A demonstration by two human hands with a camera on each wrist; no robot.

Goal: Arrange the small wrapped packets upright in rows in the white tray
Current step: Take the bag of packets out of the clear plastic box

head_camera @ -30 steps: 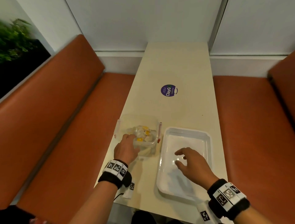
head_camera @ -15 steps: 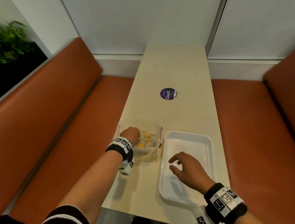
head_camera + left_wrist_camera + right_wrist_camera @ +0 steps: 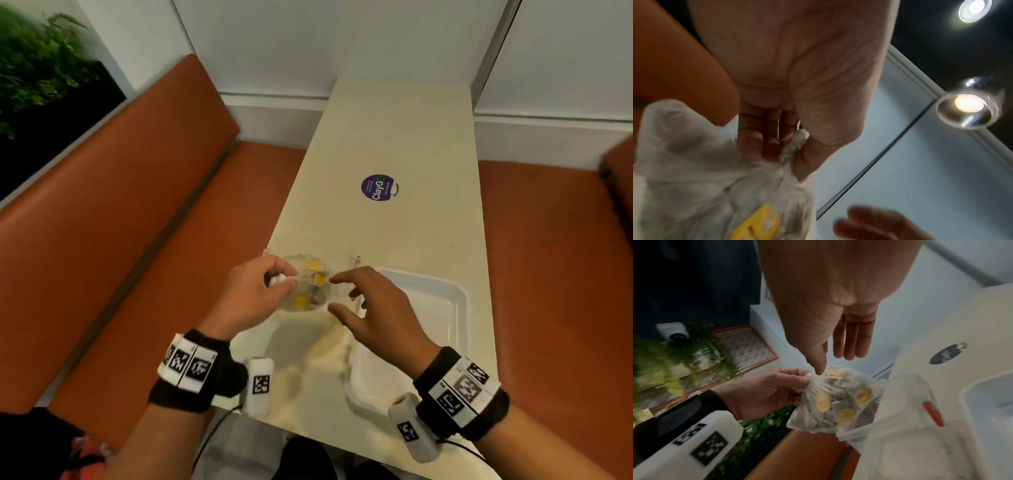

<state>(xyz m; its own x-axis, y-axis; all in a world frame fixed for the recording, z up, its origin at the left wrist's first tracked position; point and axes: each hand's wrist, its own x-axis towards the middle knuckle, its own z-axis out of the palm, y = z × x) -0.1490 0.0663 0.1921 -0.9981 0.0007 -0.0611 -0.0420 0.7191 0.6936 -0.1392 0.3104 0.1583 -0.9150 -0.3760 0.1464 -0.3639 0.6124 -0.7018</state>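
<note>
The left hand (image 3: 246, 294) is pinching the gathered neck of a clear plastic bag (image 3: 830, 404) holding yellow-labelled packets (image 3: 822, 402), above the clear tub (image 3: 906, 423); the right hand (image 3: 376, 308) is reaching with fingers spread; the white tray (image 3: 459, 308) is lying beside.

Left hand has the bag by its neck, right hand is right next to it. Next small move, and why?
Probably bring the right hand onto the gathered neck of the clear plastic bag to open it. The left hand pinches that neck, the packets are all inside the bag, the right hand's fingers are straight and hold nothing, and the white tray holds no packets.
</note>
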